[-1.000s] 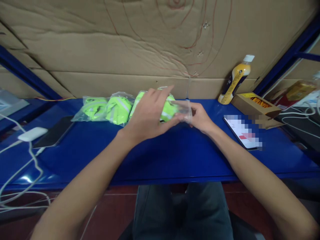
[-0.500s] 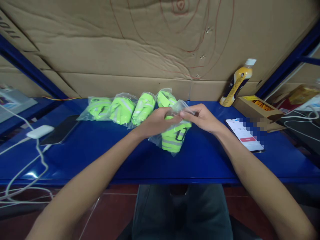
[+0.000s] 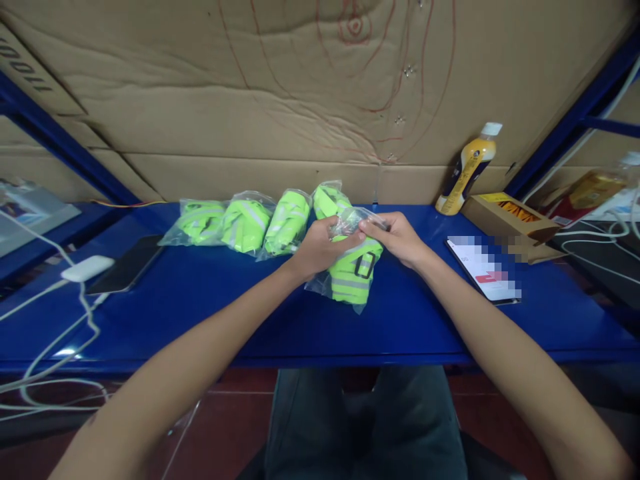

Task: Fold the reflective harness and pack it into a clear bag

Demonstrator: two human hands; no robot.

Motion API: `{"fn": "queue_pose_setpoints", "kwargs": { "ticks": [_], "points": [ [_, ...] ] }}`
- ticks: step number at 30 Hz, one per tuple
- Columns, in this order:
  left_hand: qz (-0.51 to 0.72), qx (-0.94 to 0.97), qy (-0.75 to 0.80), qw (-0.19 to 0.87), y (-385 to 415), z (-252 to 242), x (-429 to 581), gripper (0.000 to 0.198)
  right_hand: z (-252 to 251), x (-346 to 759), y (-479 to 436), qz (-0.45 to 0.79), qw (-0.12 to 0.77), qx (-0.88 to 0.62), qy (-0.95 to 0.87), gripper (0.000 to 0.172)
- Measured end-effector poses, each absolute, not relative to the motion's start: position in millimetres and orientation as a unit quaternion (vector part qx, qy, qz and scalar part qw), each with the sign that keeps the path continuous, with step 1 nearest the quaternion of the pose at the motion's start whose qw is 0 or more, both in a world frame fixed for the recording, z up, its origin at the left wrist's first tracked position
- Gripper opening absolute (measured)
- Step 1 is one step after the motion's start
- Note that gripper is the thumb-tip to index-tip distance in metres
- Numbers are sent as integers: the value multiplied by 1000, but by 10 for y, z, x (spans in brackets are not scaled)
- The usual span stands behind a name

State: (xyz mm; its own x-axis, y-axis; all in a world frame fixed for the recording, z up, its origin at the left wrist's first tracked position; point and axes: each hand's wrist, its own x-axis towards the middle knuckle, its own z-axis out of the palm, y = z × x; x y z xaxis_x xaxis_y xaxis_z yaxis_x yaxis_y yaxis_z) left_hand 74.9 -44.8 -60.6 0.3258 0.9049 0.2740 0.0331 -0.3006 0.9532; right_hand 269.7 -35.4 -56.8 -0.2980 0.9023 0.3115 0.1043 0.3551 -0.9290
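Observation:
Between my hands is a clear plastic bag [image 3: 351,270] packed with folded neon-yellow reflective fabric, showing grey stripes and a black mark. My left hand [image 3: 323,248] is closed on the left of the bag's top edge, its thumb lying across the plastic. My right hand [image 3: 396,237] pinches the same top edge from the right. Just behind them, a similar bagged neon bundle [image 3: 327,197] is partly hidden. To the left, more bundles stand in a row: a rolled one [image 3: 289,220], a rounder one [image 3: 247,225] and a flatter one [image 3: 200,222].
A blue table [image 3: 225,313] runs under everything, with a cardboard wall [image 3: 200,120] behind. At right are a yellow bottle [image 3: 467,168], an open cardboard box [image 3: 510,223] and a lit phone [image 3: 483,273]. At left lie a dark phone [image 3: 127,265], a white adapter [image 3: 88,269] and cables [image 3: 83,333].
Both hands stay on the bag's top edge, and my left hand has shifted slightly right. The bag has turned a little and the whole view has moved slightly.

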Motion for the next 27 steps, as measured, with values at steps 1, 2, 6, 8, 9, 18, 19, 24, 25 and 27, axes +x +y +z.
{"fn": "queue_pose_setpoints", "kwargs": {
  "ticks": [1, 2, 6, 8, 9, 18, 19, 24, 25, 27],
  "points": [
    [469, 662, 355, 465, -430, -613, 737, 39, -566, 2677, -357, 425, 484, -368, -671, 57],
    [480, 658, 359, 455, -409, -621, 725, 39, -563, 2665, -355, 416, 511, -365, -658, 56],
    [547, 619, 387, 410, -303, -667, 694, 47, -576, 2664, -319, 361, 610, -394, -585, 64],
    [587, 593, 391, 389, -264, -685, 696, 50, -610, 2645, -315, 388, 599, -416, -564, 70],
    [606, 582, 388, 380, -255, -690, 701, 52, -634, 2620, -322, 418, 575, -416, -566, 71],
    [569, 581, 328, 481, -309, -659, 729, 55, -809, 2451, -385, 516, 526, -352, -577, 64],
    [552, 589, 326, 492, -306, -659, 716, 55, -808, 2471, -377, 513, 538, -352, -568, 62],
    [509, 631, 307, 499, -302, -645, 655, 53, -783, 2532, -364, 499, 558, -360, -557, 60],
    [512, 631, 304, 498, -305, -640, 651, 53, -781, 2530, -366, 499, 556, -362, -557, 61],
    [516, 629, 300, 499, -311, -635, 652, 52, -785, 2522, -368, 501, 552, -367, -557, 63]
  ]
}}
